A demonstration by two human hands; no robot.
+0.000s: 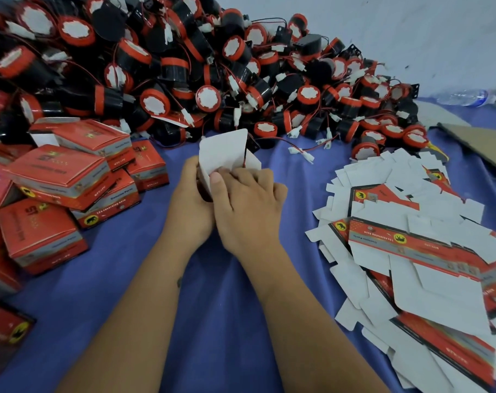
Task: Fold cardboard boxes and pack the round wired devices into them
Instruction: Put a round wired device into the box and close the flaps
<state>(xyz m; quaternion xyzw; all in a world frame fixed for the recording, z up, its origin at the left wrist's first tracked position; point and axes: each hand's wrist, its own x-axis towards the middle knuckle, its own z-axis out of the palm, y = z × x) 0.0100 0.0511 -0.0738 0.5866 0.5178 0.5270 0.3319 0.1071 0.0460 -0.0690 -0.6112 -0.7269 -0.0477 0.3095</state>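
Packing looks like the step here: the box [227, 154] sits between both hands with its white flaps up and a red wire poking out, so a device seems to be inside already. Left hand [188, 199] curls round its near side; right hand [246, 197] presses fingers on top, thumb pinching a flap. Next: tuck the wire, close the flaps. Unpacked device pile [184, 66] lies just beyond the hands.

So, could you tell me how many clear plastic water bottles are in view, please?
1. The clear plastic water bottle lies at the far right, beyond the heap of red-and-black round wired devices; others could be hidden behind it.
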